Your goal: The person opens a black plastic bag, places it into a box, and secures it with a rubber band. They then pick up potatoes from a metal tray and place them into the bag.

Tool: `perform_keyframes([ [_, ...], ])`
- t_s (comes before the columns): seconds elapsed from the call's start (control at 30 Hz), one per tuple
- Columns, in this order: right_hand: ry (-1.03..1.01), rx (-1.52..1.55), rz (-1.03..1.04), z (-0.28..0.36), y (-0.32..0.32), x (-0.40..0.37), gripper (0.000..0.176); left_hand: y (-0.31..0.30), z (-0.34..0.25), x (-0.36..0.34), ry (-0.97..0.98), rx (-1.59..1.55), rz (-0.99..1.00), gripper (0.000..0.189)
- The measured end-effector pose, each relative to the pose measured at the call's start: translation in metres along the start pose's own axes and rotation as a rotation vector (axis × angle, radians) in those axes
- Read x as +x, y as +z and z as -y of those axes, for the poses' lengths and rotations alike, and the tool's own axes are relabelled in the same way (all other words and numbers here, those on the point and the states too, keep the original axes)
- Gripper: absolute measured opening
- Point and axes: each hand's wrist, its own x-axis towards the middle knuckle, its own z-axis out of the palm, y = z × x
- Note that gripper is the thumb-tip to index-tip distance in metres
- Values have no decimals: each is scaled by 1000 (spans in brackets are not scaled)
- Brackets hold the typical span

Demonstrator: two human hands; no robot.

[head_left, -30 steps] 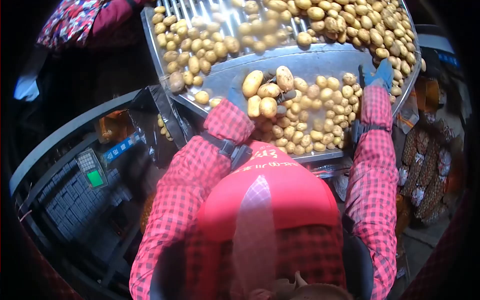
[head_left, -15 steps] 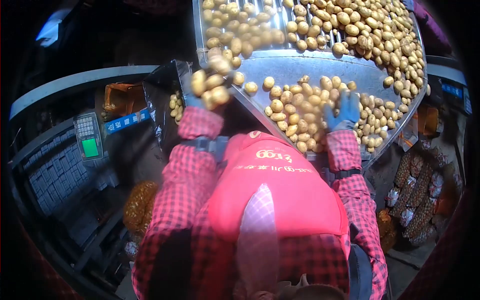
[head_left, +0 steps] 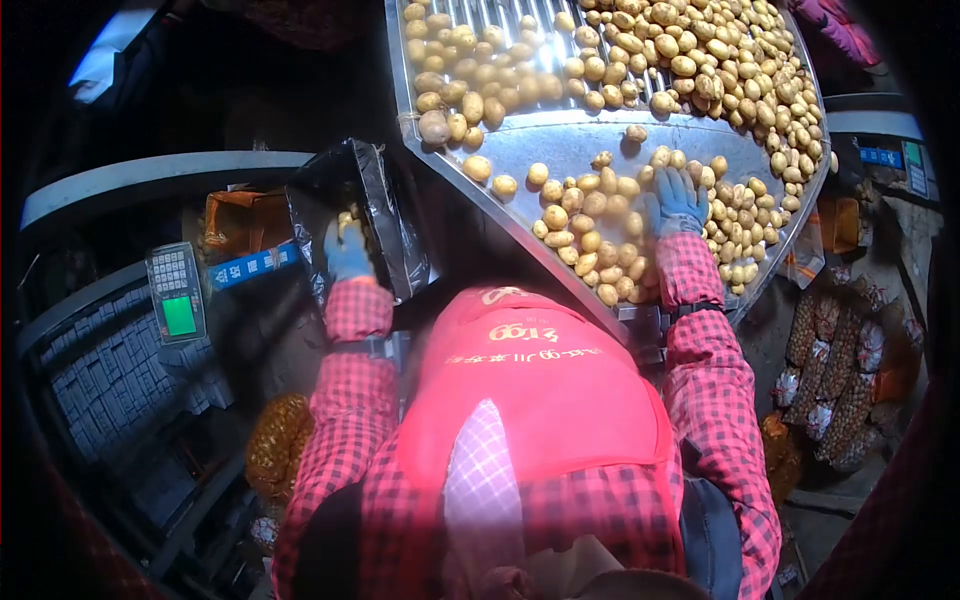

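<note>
My left hand [head_left: 348,255], in a blue-grey glove, reaches into a crate lined with black plastic [head_left: 378,215]. Its fingers look stretched out, with a few potatoes [head_left: 347,216] just past the tips; the inside of the crate is mostly in shadow. On the metal sorting table [head_left: 540,125], my right hand [head_left: 679,202] lies with fingers extended against loose potatoes [head_left: 612,235]. Potatoes surround it on both sides, and nothing shows gripped in it.
A larger heap of potatoes [head_left: 740,60] covers the slatted upper part of the table. At left are a scale display [head_left: 178,295] and an orange-lined box [head_left: 240,222]. Filled net bags [head_left: 830,360] lie on the floor at right. Another person's sleeve [head_left: 838,30] shows at upper right.
My left hand has moved left and down from the table edge to the lined crate, and the several potatoes it carried are out of it. My right hand stays among the potatoes.
</note>
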Motion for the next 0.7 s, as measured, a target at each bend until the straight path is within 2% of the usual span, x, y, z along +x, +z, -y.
perform_keyframes([
  [0.03,42,-3,-5,-3,2,2,65,48,-5,-11,635,215,-79,51],
  [0.07,136,26,131,8,-27,7,73,85,-23,-27,846,397,-12,51],
  [0.1,134,20,121,13,-32,2,73,121,-50,-46,1054,582,56,51],
  [0.13,147,47,129,17,-35,-4,74,158,-79,-70,1214,610,200,50],
  [0.17,161,75,137,20,-36,-13,76,187,-79,-58,1257,555,385,51],
  [0.2,124,85,57,24,-31,-27,82,215,-83,-57,1359,793,325,52],
  [0.23,87,121,14,22,-21,-40,83,240,-100,-59,1256,989,451,60],
  [0.3,81,134,132,21,-24,-50,85,285,-107,-48,1139,1231,424,73],
  [0.33,36,116,82,18,-23,-56,85,300,-109,-53,1149,1220,422,73],
  [0.4,-13,109,53,11,-18,-61,84,324,-107,-68,895,1430,133,84],
  [0.43,-10,108,52,9,-18,-62,84,332,-107,-84,898,1429,136,84],
  [0.5,18,125,121,9,-16,-61,89,340,-109,-116,715,1425,242,87],
  [0.57,17,150,48,10,-8,-62,87,336,-86,-117,949,1412,476,81],
  [0.63,-12,174,-31,10,-7,-57,83,329,-67,-112,1193,1041,842,70],
  [0.67,-26,168,-66,9,-8,-55,82,326,-58,-118,1326,1055,691,60],
  [0.7,-22,172,-56,7,-8,-53,82,334,-64,-115,1318,1061,700,60],
])
